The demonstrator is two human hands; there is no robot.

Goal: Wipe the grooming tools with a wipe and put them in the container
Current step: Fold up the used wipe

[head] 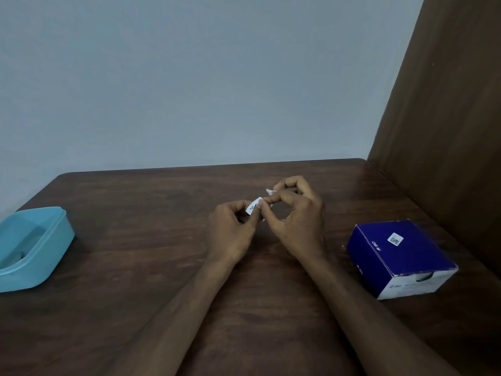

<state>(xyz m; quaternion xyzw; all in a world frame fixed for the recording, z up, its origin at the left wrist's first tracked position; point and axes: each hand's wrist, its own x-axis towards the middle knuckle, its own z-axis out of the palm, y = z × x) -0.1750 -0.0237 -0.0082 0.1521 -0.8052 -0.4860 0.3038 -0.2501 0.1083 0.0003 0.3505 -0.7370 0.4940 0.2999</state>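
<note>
Over the middle of the table (135, 240), both hands pinch one small white wipe packet (254, 206) between them: the left hand (230, 234) clamps its printed end, the right hand (295, 221) its other end (possibly torn; too small to tell). The blue container (54, 240) sits at the left edge, a dark blue box (401, 256) near the right edge.

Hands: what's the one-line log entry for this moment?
left hand + right hand: pinching wipe packet | container: left | blue box: right
</note>
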